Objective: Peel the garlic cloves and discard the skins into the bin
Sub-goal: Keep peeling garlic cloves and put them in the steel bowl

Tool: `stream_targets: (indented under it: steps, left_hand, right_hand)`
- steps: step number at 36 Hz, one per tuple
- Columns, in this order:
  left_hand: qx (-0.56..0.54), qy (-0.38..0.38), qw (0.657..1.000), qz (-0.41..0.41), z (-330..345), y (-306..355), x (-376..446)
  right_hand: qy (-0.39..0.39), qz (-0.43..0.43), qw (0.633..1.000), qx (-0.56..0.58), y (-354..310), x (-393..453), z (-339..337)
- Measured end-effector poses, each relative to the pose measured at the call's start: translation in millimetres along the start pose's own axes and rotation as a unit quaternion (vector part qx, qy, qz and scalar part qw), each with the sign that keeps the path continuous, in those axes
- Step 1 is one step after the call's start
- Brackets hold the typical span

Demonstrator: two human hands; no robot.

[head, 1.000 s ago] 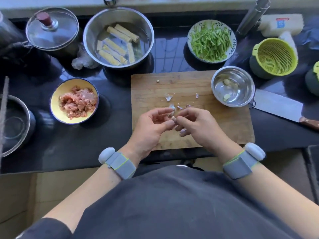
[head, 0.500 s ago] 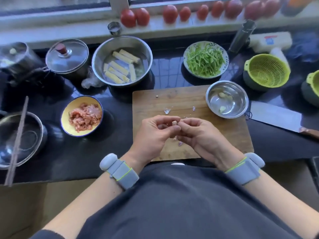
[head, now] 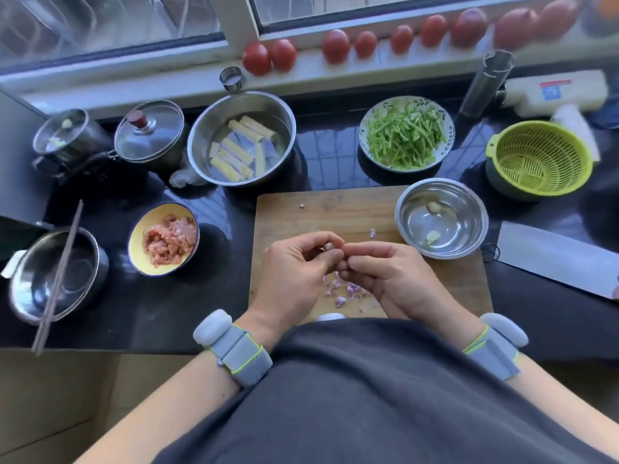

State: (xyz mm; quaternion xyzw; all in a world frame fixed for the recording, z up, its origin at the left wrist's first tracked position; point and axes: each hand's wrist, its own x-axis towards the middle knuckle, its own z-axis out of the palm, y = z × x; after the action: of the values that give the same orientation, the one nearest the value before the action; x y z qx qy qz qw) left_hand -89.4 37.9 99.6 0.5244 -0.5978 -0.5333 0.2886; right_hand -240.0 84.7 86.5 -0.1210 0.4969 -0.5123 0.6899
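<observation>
dark glossy table [head: 335, 152] under a window, tomatoes [head: 336, 45] lined along the sill at the top of the frame. wooden cutting board [head: 335, 212] sits centre, purple garlic skins [head: 341, 291] scattered on its lower part. left hand [head: 294, 272] and right hand [head: 388, 272] meet above it, fingertips pinched round one garlic clove [head: 328, 246]. small steel bowl [head: 441, 218] on the board's right holds peeled cloves.

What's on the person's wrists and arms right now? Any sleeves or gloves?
No gloves: the left hand and right hand are bare, as are the forearms. Each wrist carries a grey fabric strap edged in yellow-green with a rounded pale grey pod: left wristband, right wristband. A dark grey garment covers the torso.
</observation>
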Motion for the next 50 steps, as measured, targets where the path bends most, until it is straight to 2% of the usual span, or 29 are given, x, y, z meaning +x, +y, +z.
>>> stream_targets:
  steps: [6, 11, 17, 24, 32, 36, 42, 50]
  left_hand:
    - [0.007, -0.026, 0.999, -0.017, 1.4, 3.1, 11.7]
    - [-0.011, -0.044, 0.998, -0.053, 0.7, 4.0, 13.3]
    - [-0.001, -0.050, 0.998, -0.047, -4.0, 6.1, 10.6]
    - [0.021, -0.030, 0.999, -0.009, -3.4, 10.6, 0.0]
    - [0.001, -0.025, 1.000, -0.001, -1.4, 16.1, -6.5]
    - [0.080, -0.034, 0.995, 0.043, -6.1, 15.1, -4.9]
    - [0.239, -0.047, 0.957, 0.155, -16.7, 15.6, -0.5]
    - [0.293, -0.051, 0.934, 0.197, -24.2, 15.3, -0.9]
  right_hand:
    - [-0.015, 0.011, 0.999, -0.037, -6.9, 9.2, -5.9]
    - [0.009, 0.005, 0.994, -0.112, -9.1, 9.7, -7.3]
    - [0.031, -0.082, 0.966, -0.241, -14.0, 7.2, -3.2]
    - [-0.020, -0.076, 0.966, -0.247, -23.4, -2.1, -0.5]
    - [-0.034, -0.067, 0.961, -0.267, -32.8, -11.1, 0.6]
    - [-0.032, -0.060, 0.959, -0.275, -35.2, -13.2, 1.1]
    - [-0.043, -0.052, 0.944, -0.323, -38.6, -13.7, 2.6]
    - [-0.024, -0.117, 0.882, -0.455, -42.0, -13.2, 14.4]
